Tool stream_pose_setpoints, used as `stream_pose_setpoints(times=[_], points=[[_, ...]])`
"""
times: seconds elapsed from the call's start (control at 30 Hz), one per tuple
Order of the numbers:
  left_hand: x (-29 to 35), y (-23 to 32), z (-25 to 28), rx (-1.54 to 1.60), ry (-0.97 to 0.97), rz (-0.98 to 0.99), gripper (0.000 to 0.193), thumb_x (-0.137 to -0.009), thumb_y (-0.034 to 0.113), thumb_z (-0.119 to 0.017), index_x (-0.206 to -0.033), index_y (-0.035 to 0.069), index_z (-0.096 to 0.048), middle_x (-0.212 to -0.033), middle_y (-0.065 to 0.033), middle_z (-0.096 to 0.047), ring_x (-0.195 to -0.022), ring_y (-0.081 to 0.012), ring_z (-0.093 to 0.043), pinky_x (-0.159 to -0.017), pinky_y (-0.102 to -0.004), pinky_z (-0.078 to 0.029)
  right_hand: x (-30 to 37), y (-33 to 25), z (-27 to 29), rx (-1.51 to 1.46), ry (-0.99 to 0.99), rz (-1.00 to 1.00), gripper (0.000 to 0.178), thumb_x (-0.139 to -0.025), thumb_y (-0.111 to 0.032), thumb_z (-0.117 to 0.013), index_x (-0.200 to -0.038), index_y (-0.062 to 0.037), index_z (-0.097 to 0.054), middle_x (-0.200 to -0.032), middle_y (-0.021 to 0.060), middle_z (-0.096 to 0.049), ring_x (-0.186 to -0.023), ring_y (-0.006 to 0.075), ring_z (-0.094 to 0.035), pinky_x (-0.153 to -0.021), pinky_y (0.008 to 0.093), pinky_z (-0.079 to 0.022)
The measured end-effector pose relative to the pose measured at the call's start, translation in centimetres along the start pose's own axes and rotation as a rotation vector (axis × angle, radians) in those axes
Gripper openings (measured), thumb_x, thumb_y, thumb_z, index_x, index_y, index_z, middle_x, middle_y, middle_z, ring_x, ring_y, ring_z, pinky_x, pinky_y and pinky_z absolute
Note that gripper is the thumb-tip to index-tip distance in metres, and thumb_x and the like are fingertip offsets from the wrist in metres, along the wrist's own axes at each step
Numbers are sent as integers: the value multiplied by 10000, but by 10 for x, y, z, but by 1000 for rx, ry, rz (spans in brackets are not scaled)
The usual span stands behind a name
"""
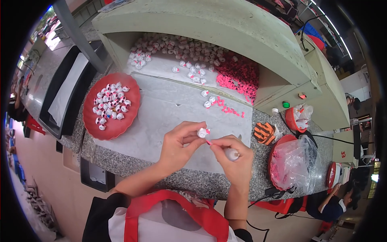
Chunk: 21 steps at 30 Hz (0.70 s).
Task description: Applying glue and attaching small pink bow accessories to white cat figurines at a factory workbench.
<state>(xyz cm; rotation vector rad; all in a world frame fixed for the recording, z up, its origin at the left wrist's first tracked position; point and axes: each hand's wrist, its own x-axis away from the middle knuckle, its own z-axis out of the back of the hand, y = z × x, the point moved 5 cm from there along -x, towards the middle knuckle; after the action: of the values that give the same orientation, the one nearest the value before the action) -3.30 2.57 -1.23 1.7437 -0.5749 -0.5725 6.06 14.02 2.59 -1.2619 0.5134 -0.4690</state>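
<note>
- I register the red plate point(117, 130) left of the left fingers
- Left hand point(176, 146): thumb and fingertips closed on a white piece point(202, 133)
- Pink bit point(209, 142): at right fingertips, just below the white piece
- Right hand point(238, 166): fingers curled around a white rounded tool point(232, 154), kind unclear

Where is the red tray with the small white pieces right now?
In the head view, the red tray sits at left, between the long black tray and the left hand.

hands point(179, 147): 2 | held white piece point(202, 133): 1 | held tool point(232, 155): 1 | striped cloth point(265, 133): 1
</note>
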Motion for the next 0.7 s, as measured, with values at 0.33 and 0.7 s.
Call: stream_pose_setpoints(times=[0.33,0.7], points=[[15,31,-8,53,-172,27,352,-734,-133,-541,-1075,-47,-531,-1110,-129,-485,-992,-189,-528,-854,-278,-456,17,-3,-5,-86,56,-79,128,-682,20,-678,-781,3,-599,-746,42,-592,-643,62,-519,-542,182,-402],[-4,6,-17,267,-202,46,277,-789,-109,-499,-1056,-48,-539,-1091,-133,-518,-1012,-197,-522,-879,-281,-439,-2,11,1,-93,40,58,234,-659,68,-671,-879,9,-616,-736,46,-585,-675,83,-530,-588,195,-404]])
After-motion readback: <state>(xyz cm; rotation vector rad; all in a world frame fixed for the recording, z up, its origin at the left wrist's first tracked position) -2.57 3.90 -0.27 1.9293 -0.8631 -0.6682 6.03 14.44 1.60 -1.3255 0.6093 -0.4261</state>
